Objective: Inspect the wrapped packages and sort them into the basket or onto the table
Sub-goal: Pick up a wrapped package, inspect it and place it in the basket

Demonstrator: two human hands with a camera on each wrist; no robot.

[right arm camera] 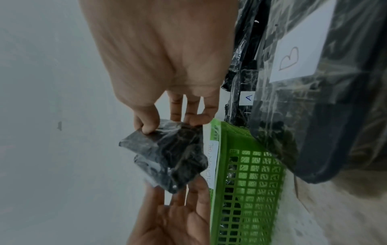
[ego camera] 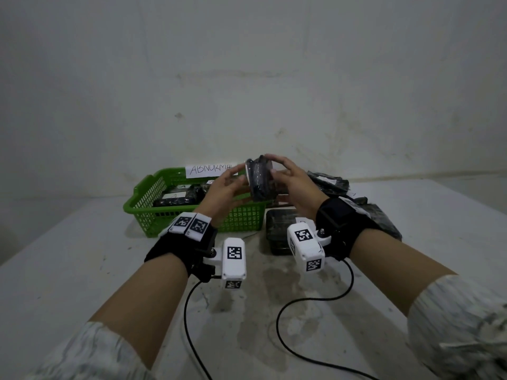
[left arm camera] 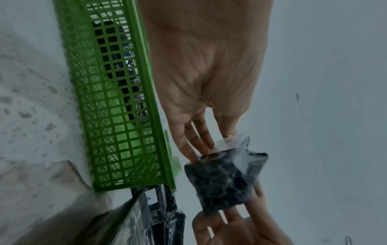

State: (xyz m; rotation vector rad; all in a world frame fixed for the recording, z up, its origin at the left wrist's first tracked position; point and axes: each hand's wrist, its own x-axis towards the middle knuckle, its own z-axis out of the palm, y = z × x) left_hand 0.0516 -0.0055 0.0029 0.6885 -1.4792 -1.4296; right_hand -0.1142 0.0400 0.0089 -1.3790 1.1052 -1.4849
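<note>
Both hands hold one small black wrapped package (ego camera: 259, 179) in the air above the right end of the green basket (ego camera: 153, 198). My left hand (ego camera: 233, 182) pinches its left end, with thumb and fingers (left arm camera: 196, 149) on the clear wrap (left arm camera: 227, 143). On the other end, my right hand (ego camera: 282, 174) pinches between thumb (right arm camera: 146, 127) and fingers. In the right wrist view the package (right arm camera: 167, 154) hangs between my right hand (right arm camera: 171, 126) and the left hand (right arm camera: 178, 213). The package (left arm camera: 224, 180) is tilted on edge.
The basket carries a paper sign reading ABNORMAL (ego camera: 211, 169) and holds several black packages (ego camera: 178, 200). More wrapped packages lie on the table right of it (ego camera: 329, 185), one just in front of the basket (ego camera: 277, 234). Two black cables (ego camera: 277, 325) trail toward me.
</note>
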